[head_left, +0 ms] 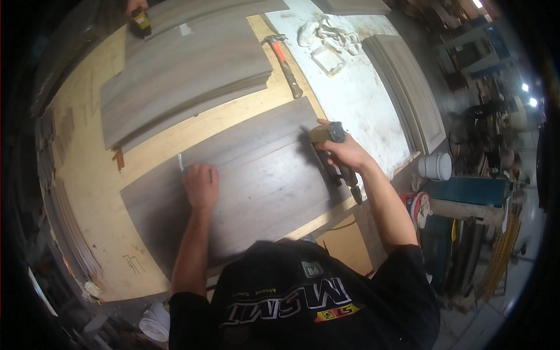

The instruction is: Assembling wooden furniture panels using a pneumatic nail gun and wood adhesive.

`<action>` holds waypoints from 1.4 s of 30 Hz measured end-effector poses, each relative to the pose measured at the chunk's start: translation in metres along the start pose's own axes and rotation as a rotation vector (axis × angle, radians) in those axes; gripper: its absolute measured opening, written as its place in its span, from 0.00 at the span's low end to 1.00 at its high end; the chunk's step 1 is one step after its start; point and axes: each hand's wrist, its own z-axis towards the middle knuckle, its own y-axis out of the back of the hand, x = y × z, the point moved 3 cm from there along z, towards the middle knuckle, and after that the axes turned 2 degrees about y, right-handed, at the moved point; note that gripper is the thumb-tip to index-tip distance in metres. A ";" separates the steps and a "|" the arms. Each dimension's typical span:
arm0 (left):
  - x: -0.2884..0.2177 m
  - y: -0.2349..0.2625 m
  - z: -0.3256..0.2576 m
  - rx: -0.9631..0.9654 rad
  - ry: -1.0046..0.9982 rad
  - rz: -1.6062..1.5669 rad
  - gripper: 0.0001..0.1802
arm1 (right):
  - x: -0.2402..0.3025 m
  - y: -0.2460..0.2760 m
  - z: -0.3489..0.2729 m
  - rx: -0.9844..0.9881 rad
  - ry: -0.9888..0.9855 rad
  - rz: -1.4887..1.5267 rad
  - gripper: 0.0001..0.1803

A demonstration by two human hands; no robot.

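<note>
A wide grey-brown wooden panel (262,166) lies flat on the workbench before me. Near its right edge my right hand (350,153) is wrapped round a nail gun (324,135) with an olive and black head, its dark lower end reaching toward the panel's near right corner. Whether the tool touches the wood cannot be seen. On the panel's left half rests my left hand (201,184), fingers curled in. A small white strip (180,162) shows just beyond its knuckles; whether the fingers hold it is unclear.
Beyond lie stacked grey-brown panels (186,76) and a hammer (283,64) with a red and black handle. A crumpled white cloth (329,35) is on the white board. Framed panels (408,87) stand right. At the far left, another person's hand (136,6) is at a yellow-black tool (140,21).
</note>
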 end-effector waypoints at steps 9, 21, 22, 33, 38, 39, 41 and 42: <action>-0.005 0.005 -0.001 -0.025 -0.002 0.015 0.07 | 0.006 0.001 -0.018 -0.014 0.066 -0.086 0.37; 0.012 0.022 -0.012 0.078 0.004 0.004 0.10 | 0.035 -0.112 -0.019 0.255 0.078 -0.060 0.39; 0.020 0.027 -0.018 0.062 0.051 0.042 0.11 | 0.040 -0.128 -0.021 0.301 0.064 -0.052 0.38; 0.040 0.033 -0.026 0.050 0.092 0.067 0.16 | 0.052 -0.218 -0.012 0.367 0.057 -0.180 0.38; 0.020 0.050 -0.059 0.255 0.074 0.013 0.27 | 0.035 -0.205 -0.038 0.333 0.031 -0.133 0.40; 0.012 0.050 -0.063 0.357 0.066 0.022 0.33 | 0.031 -0.204 -0.043 0.318 0.033 -0.138 0.40; -0.008 0.053 -0.061 0.399 0.085 0.006 0.35 | 0.025 -0.200 -0.053 0.297 0.029 -0.101 0.40; -0.016 0.053 -0.060 0.435 0.107 -0.008 0.37 | 0.020 -0.198 -0.057 0.295 0.028 -0.098 0.40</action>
